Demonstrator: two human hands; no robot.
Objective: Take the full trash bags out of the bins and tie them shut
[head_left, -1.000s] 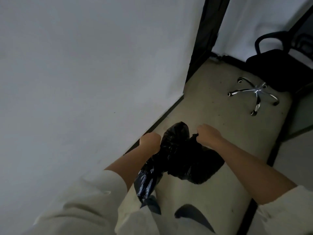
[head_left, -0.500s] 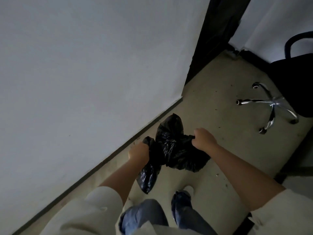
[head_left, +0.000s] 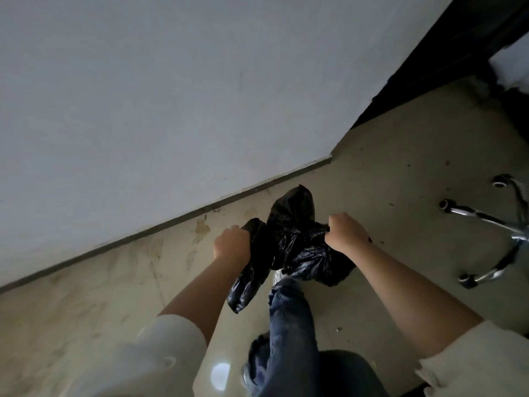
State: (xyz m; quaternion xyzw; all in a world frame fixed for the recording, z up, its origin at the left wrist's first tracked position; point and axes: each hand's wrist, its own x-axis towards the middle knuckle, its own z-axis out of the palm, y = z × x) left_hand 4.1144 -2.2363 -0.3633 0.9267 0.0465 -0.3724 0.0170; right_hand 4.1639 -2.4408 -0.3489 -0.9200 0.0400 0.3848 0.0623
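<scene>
Two hands: both are closed in fists on one black bag (head_left: 297,242), held up in front of the person, above the floor.
Wall (head_left: 143,96): pale and bare, it fills the left and top; its dark skirting runs slantwise from lower left up to a corner at middle right.
Floor (head_left: 100,296): beige and stained, a broad open strip lies between the skirting and the left arm.
Left hand (head_left: 232,245): fingers curled tight round a twisted tail of the bag; the back of the hand faces the camera, so the fingertips are hidden.
Left tail: it sticks up a little above the fist and hangs down below the wrist, ending loose beside the left forearm.
Bag: its bulk sits between the two fists and sags below them; a rounded lump rises above, closer to the right hand than the left.
Leg (head_left: 289,325): in blue jeans, right under the bag, with a bit of white shoe showing at the bag's lower edge.
Right hand (head_left: 346,232): clenched on bunched plastic at the bag's right side, knuckles up, thumb side toward the bag.
Chair base (head_left: 486,222): chrome legs with castors, on the floor to the right of the right hand and apart from it.
Doorway (head_left: 446,67): dark, at upper right beyond the wall's corner.
</scene>
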